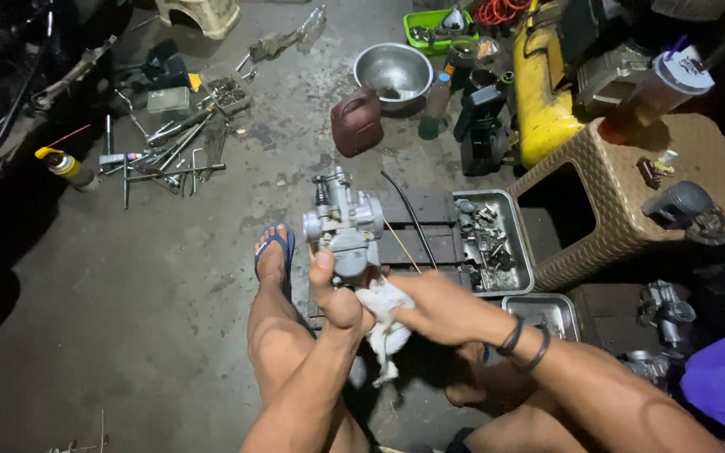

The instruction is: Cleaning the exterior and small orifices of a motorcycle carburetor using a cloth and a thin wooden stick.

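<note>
Stained concrete floor (169, 277), scattered wrenches (165, 155), steel bowl (393, 71), dark red jug (357, 123), metal parts tray (490, 243)

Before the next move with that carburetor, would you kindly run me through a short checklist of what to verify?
1. Left hand has firm hold of the carburetor: ok, thumb up its front, body raised clear of the floor.
2. Right hand has the white rag: ok, bunched just under the carburetor.
3. Parts tray within reach: ok, it sits just right of the carburetor, with small metal parts inside.
4. Carburetor underside clean: cannot tell, hidden by hand and rag.
5. Foot in blue sandal clear of a drop: not ok, beside and just below the carburetor.
</note>
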